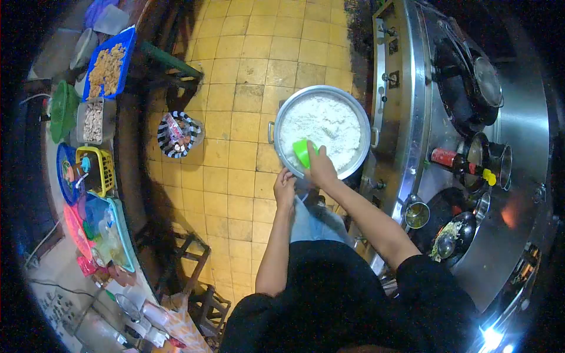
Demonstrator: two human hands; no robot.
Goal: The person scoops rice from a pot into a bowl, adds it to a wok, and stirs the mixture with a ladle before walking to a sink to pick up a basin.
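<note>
A large round metal pot [281, 112] with side handles stands in front of me, holding a mass of white, grainy food [326, 120] that looks like rice. My right hand [321, 167] reaches over its near rim, closed on a bright green plastic cup [301, 154]. The cup is tilted against the white food; what is inside it is hidden. On the near left side of the pot, my left hand [285, 187] has its fingers curled at the rim and appears to grip it.
To the right runs a metal stove [415, 100] with woks, a red-labelled bottle [444, 157] and a small ladle-like cup [417, 214]. At left, a table carries a blue tray [126, 56] of brown food and a yellow basket [106, 170]. A striped bag-lined bin [179, 134] sits on yellow tiles.
</note>
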